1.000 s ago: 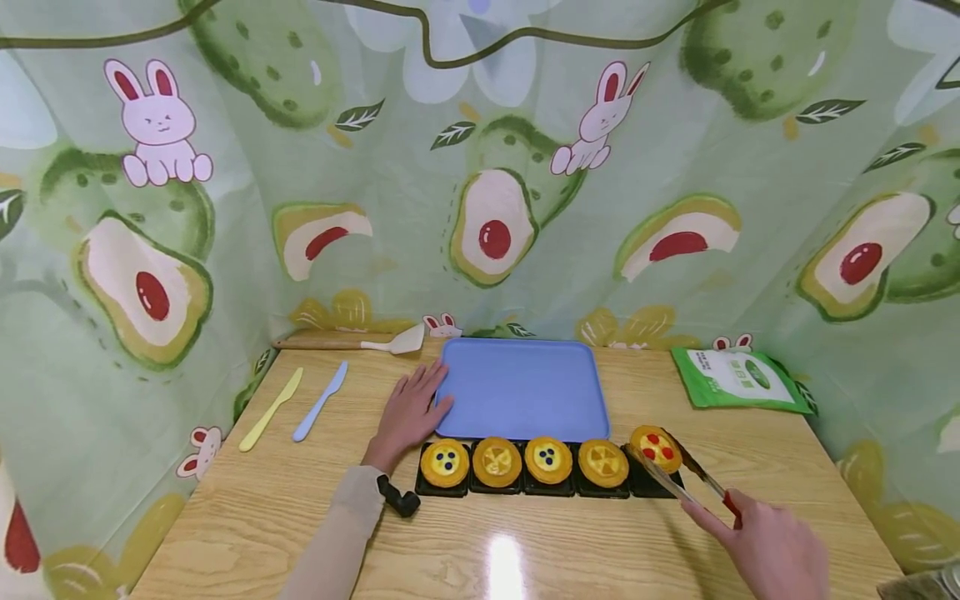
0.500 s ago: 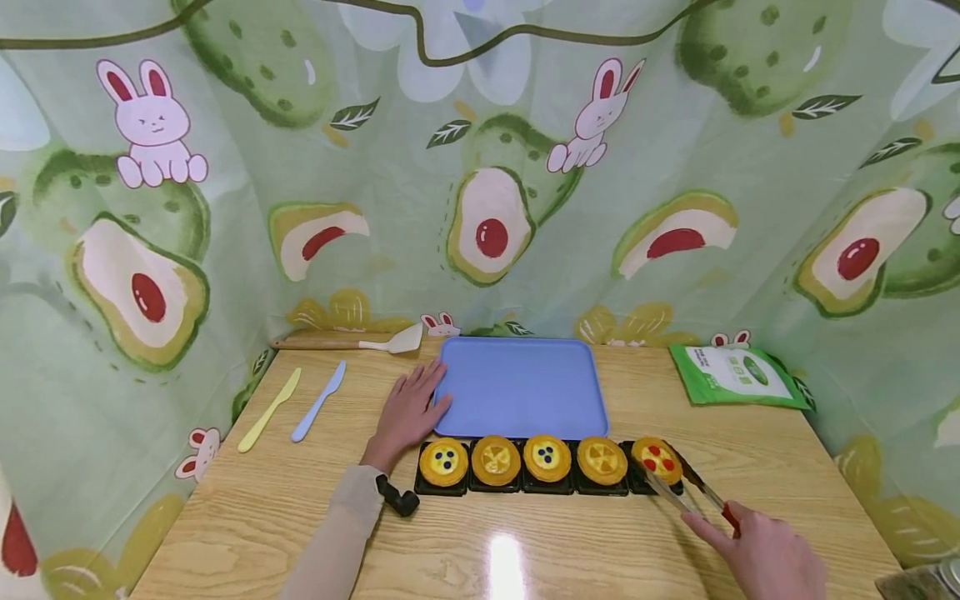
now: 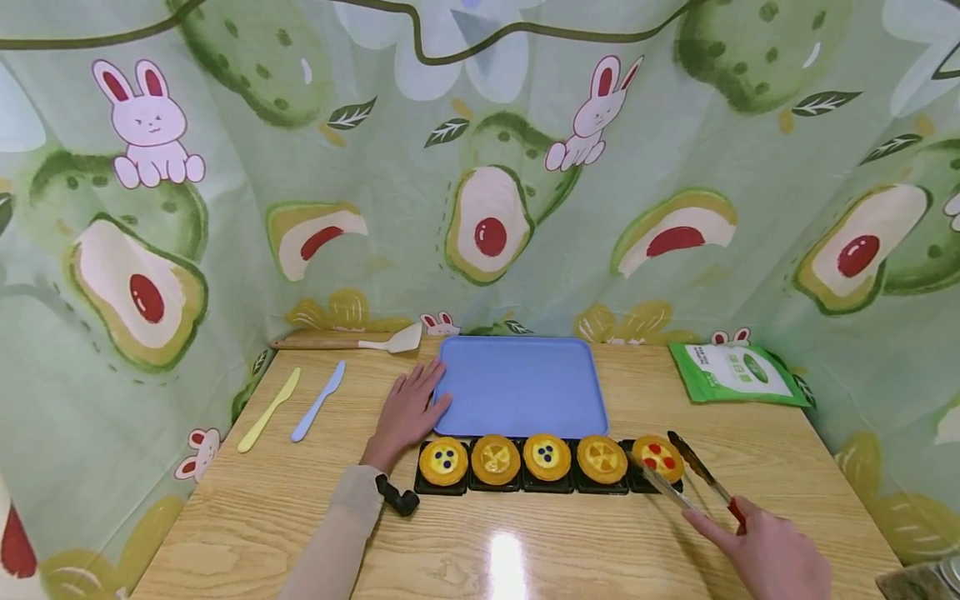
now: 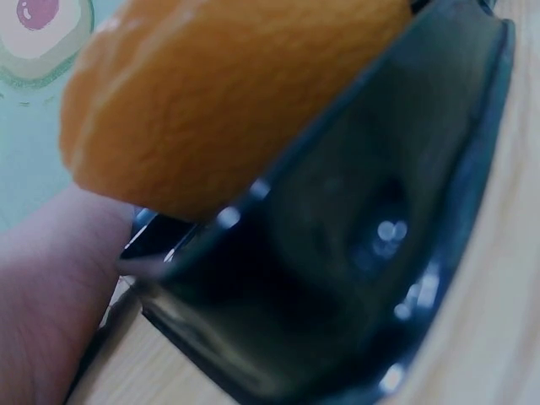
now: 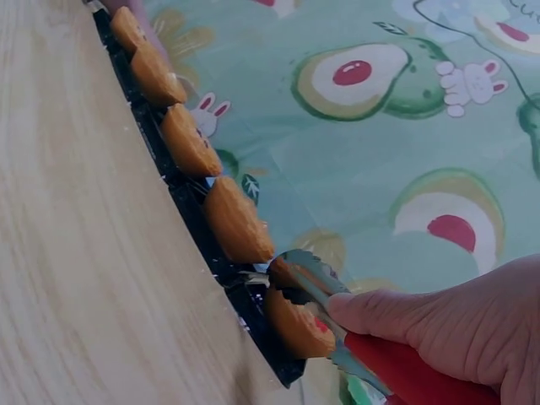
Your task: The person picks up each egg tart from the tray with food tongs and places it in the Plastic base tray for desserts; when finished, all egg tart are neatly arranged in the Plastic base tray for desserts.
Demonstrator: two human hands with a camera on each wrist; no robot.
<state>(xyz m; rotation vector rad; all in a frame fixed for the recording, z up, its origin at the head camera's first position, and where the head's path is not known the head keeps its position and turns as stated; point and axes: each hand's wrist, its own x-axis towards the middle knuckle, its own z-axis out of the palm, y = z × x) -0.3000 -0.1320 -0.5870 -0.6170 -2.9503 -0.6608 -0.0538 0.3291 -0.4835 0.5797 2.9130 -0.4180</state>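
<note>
My right hand grips red-handled metal tongs. The tongs' arms are spread on either side of a tart with red pieces on top. This tart sits at the right end of a row, on a black square holder; in the right wrist view one tong tip overlaps the tart. My left hand lies flat, fingers stretched, at the left edge of a blue tray. Close in the left wrist view are a tart's orange side and a black holder.
Tarts with blue dots or yellow wedges fill the other holders. At left lie a yellow knife and a blue knife. A spatula lies behind; a green packet is back right.
The red-topped tart has come down onto its black holder. The tongs have spread apart, their right arm now away from the tart. My left hand has stayed in place.
</note>
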